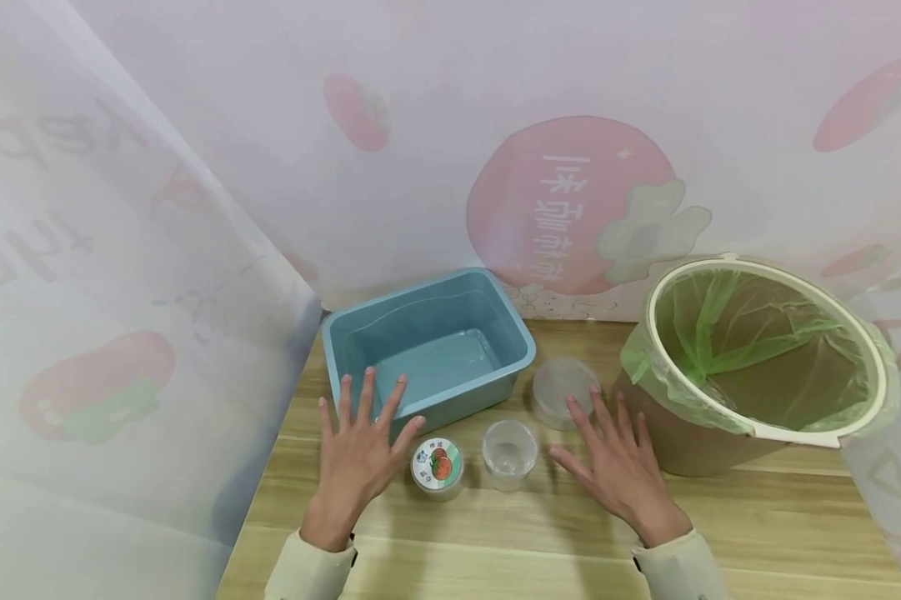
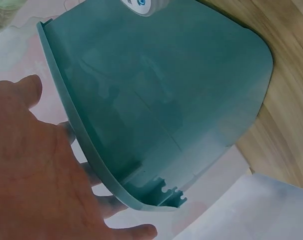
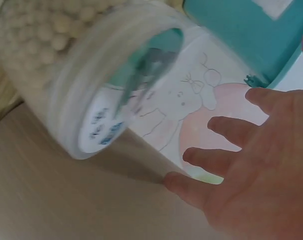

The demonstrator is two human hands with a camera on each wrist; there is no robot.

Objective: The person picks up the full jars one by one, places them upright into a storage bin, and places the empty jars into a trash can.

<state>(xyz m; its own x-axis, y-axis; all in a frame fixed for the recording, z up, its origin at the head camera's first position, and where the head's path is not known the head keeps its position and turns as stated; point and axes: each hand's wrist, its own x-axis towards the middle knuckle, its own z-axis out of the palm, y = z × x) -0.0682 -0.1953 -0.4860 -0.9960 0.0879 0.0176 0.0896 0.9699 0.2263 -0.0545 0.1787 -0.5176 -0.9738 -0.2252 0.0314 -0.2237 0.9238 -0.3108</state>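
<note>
My left hand [image 1: 356, 458] is spread with straight fingers over the near left side of a blue-green plastic bin [image 1: 420, 404]. In the left wrist view its fingers overlap the bin's rim [image 2: 76, 120]. Right of that hand stands a small jar with a tomato-printed lid [image 1: 437, 464]. Beside it is a clear plastic cup [image 1: 510, 450]. My right hand [image 1: 623, 467], fingers spread, is over the table, its fingertips overlapping a round translucent container [image 1: 563, 387]. The right wrist view shows a jar of pale round beads [image 3: 46, 35] near this hand. Neither hand holds anything.
A brown trash can [image 1: 668, 425] with a green bag liner [image 1: 720, 333] stands close to the right hand. Behind the wooden table [image 1: 510, 550] hangs a pale printed curtain [image 1: 420, 208], and another side of it runs along the left.
</note>
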